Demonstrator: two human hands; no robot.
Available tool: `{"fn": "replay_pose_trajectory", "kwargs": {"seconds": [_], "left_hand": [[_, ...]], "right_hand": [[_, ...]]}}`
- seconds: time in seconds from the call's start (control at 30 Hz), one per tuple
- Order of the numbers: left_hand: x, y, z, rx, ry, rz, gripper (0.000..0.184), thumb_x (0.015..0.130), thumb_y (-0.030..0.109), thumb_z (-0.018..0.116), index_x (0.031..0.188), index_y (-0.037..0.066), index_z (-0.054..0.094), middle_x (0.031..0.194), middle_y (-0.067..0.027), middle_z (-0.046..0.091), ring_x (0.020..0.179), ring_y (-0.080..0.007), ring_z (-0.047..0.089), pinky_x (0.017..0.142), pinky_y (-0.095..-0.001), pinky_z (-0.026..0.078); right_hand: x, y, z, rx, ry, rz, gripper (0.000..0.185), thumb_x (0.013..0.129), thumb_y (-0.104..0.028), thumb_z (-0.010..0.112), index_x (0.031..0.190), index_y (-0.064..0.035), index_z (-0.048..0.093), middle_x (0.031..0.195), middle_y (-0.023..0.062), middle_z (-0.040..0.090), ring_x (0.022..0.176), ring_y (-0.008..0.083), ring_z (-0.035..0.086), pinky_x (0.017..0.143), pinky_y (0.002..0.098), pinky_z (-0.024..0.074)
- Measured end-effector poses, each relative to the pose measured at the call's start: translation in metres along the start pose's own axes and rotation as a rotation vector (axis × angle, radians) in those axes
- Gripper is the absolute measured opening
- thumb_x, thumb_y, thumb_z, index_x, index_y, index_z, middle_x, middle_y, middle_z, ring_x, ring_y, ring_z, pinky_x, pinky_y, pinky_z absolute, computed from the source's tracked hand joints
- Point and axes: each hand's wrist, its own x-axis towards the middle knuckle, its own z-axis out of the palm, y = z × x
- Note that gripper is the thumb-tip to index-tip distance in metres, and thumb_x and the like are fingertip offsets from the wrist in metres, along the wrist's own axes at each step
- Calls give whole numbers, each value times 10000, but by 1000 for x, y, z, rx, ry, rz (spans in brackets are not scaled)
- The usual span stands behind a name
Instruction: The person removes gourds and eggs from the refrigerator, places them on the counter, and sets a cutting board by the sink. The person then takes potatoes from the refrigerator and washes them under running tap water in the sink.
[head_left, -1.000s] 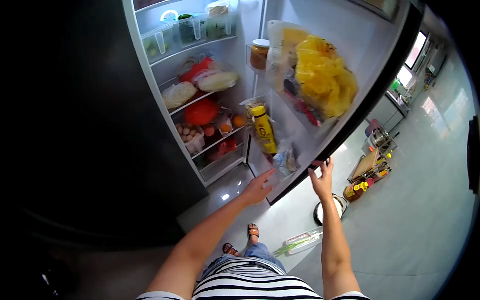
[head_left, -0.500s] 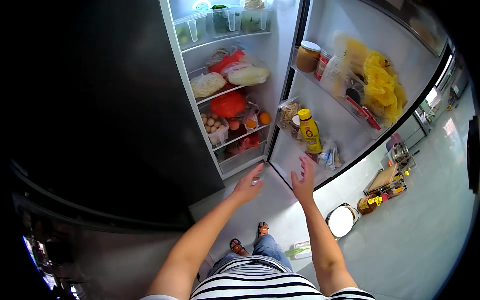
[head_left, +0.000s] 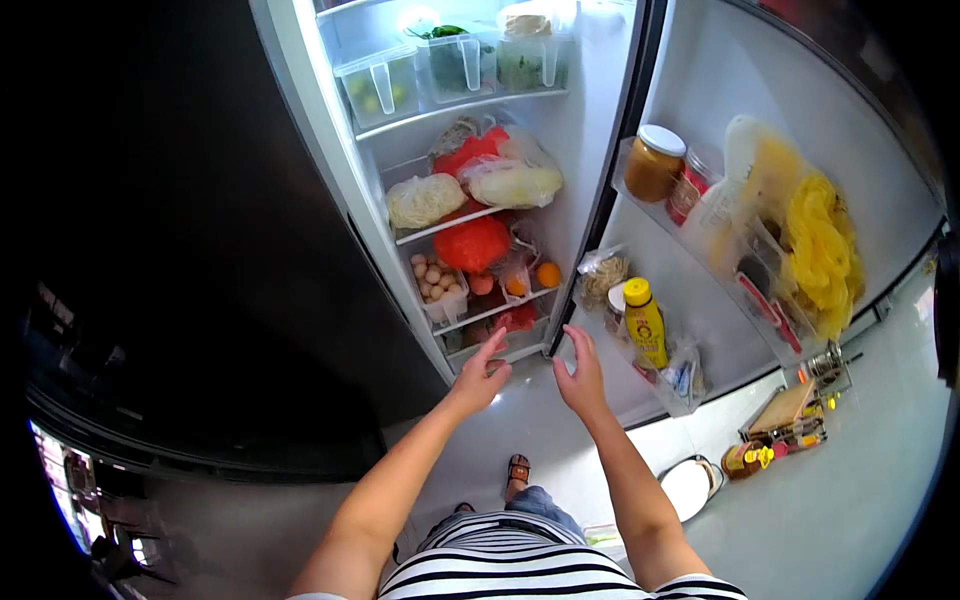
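Observation:
My left hand (head_left: 482, 378) is raised with its fingers apart and nothing in it, below the lowest shelves of the open refrigerator (head_left: 592, 120). To its right, my right hand (head_left: 580, 375) is also empty, fingers spread, near the hinge-side bottom of the refrigerator door (head_left: 690, 50). On the shelves are eggs (head_left: 437, 280), a red bag (head_left: 472, 243), bagged noodles (head_left: 426, 200) and a wrapped pale vegetable (head_left: 515, 185). The door holds a yellow bottle (head_left: 645, 322), a brown jar (head_left: 655, 165) and a yellow bag (head_left: 822, 250).
A closed dark panel (head_left: 200, 220) fills the left. Clear bins (head_left: 380, 90) stand on the upper shelf. On the floor at right are a round white-topped object (head_left: 690, 488), an oil bottle (head_left: 742, 460) and a rack with a cutting board (head_left: 782, 408).
The door has swung wider open to the right. My hands have shifted left and stay empty; my right hand has moved away from the door's edge. The view has come closer to the shelves.

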Motion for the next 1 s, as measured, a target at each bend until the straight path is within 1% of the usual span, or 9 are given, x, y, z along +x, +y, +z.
{"fn": "replay_pose_trajectory", "kwargs": {"seconds": [0.17, 0.3, 0.4, 0.47, 0.6, 0.7, 0.8, 0.9, 1.0], "left_hand": [[22, 14, -2, -4, 31, 19, 691, 903, 69, 581, 1516, 158, 274, 1414, -120, 474, 1200, -212, 522, 914, -331, 482], [32, 29, 2, -9, 46, 82, 684, 906, 58, 577, 1514, 150, 278, 1449, -110, 448, 1290, -215, 468, 971, -323, 458], [37, 38, 7, 61, 53, 37, 679, 921, 56, 576, 1518, 149, 265, 1395, -145, 488, 1129, -199, 568, 959, -327, 466], [37, 50, 7, 80, 55, 34, 674, 924, 56, 574, 1517, 141, 266, 1387, -147, 495, 1127, -198, 570, 962, -328, 465], [45, 50, 10, 113, 69, 127, 674, 924, 61, 580, 1516, 129, 265, 1380, -146, 503, 1139, -194, 570, 968, -332, 463], [49, 57, 15, 27, 31, 33, 669, 902, 40, 578, 1500, 70, 281, 1442, -124, 451, 1296, -218, 474, 986, -335, 463], [54, 63, 21, 74, 25, 21, 688, 916, 59, 591, 1517, 122, 261, 1346, -144, 532, 1201, -212, 546, 984, -345, 455], [64, 62, 29, 73, 24, 55, 690, 914, 57, 592, 1517, 132, 264, 1338, -151, 538, 1201, -218, 549, 991, -348, 452], [67, 64, 29, 63, 25, 8, 708, 928, 51, 578, 1530, 153, 220, 1343, -158, 529, 1209, -221, 544, 1001, -354, 446]], "right_hand": [[31, 10, -27, -207, -186, -171, 552, 777, -87, 652, 1308, -71, 502, 1380, 220, 452, 1241, 408, 461, 1027, 443, 400], [50, 17, -36, -217, -235, -217, 548, 770, -91, 657, 1300, -85, 515, 1387, 206, 450, 1242, 402, 462, 1025, 450, 401], [60, 15, -43, -227, -282, -255, 543, 771, -87, 659, 1296, -89, 519, 1390, 199, 448, 1236, 405, 466, 1021, 450, 406], [62, 13, -49, -235, -329, -282, 537, 773, -84, 659, 1292, -91, 522, 1389, 196, 449, 1224, 406, 475, 1011, 448, 417], [66, 8, -61, -73, -471, -189, 598, 799, -70, 660, 1361, -103, 461, 1383, 192, 455, 1185, 373, 521, 962, 417, 462], [71, 1, -71, 120, -611, -34, 675, 818, -61, 659, 1432, -124, 386, 1373, 189, 466, 1140, 347, 560, 934, 391, 484], [75, -2, -79, 74, -702, 0, 756, 820, -64, 665, 1484, -143, 314, 1340, 194, 496, 1067, 339, 594, 922, 387, 490], [77, 18, -75, 9, -698, -134, 756, 823, -111, 682, 1484, -159, 319, 1359, 179, 499, 997, 284, 637, 760, 341, 534], [80, 17, -78, 7, -666, -149, 818, 820, -114, 686, 1511, -170, 251, 1333, 183, 520, 987, 295, 637, 771, 348, 534]]}}
